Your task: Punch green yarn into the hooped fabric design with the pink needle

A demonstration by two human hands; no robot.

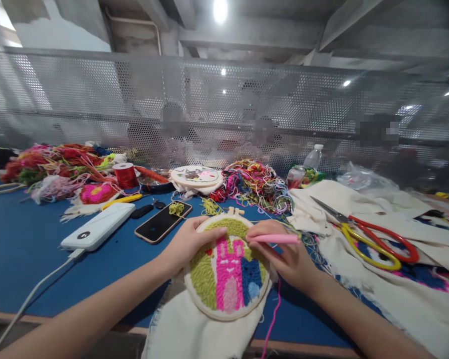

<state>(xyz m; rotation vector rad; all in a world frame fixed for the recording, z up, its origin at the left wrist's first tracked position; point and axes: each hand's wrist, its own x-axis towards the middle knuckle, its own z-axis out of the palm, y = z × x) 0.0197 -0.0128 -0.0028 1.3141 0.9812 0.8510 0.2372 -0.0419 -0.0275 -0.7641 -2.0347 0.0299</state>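
Observation:
An embroidery hoop stretches cream cloth worked in looped yarn: a pink rabbit-like figure beside a blue one on olive green. My left hand grips the hoop's upper left rim, its thumb on the olive loops. In my right hand is a pink punch needle, pinched close to the hoop's upper right; its tip is hidden by my fingers. A strand of pink yarn hangs below that hand. The hoop's wooden screw clamp points away from me.
Left of the hoop lie a phone with green yarn on it and a white power bank with a cable. Scissors rest on cloth at right. Behind are yarn piles, another hoop, a red spool and a mesh partition.

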